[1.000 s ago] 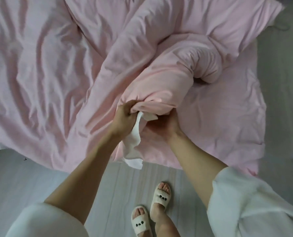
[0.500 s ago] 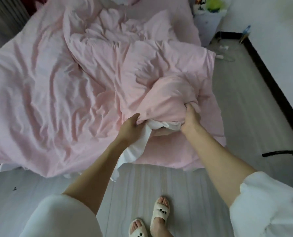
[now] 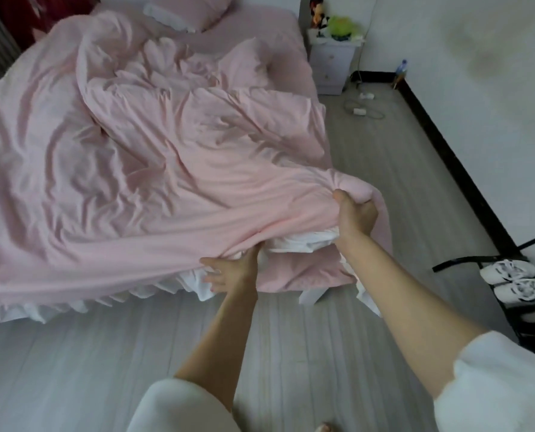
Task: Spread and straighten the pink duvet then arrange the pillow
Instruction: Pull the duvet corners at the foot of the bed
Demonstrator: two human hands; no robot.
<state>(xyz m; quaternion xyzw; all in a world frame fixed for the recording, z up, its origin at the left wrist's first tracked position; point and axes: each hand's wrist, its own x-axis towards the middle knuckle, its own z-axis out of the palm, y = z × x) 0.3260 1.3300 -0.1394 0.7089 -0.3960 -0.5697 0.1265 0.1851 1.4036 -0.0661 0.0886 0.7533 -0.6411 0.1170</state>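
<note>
- We see the pink duvet point(image 3: 166, 169) lying rumpled across the bed point(image 3: 294, 272), its near edge stretched along the foot of the bed.
- Our right hand point(image 3: 355, 218) grips a bunched corner of the duvet, thumb on top and fingers curled under the fabric, at the bed's near right corner.
- Our left hand point(image 3: 232, 271) is at the duvet's near edge just left of the right hand; its fingers are fairly straight and spread under the fabric, and we cannot tell whether they pinch it.
- White inner filling point(image 3: 300, 243) shows between the two hands.
- The pillow point(image 3: 188, 12) lies at the head of the bed, well apart from both hands.
- A white nightstand point(image 3: 331, 62) stands beside the bed's far right corner.
</note>
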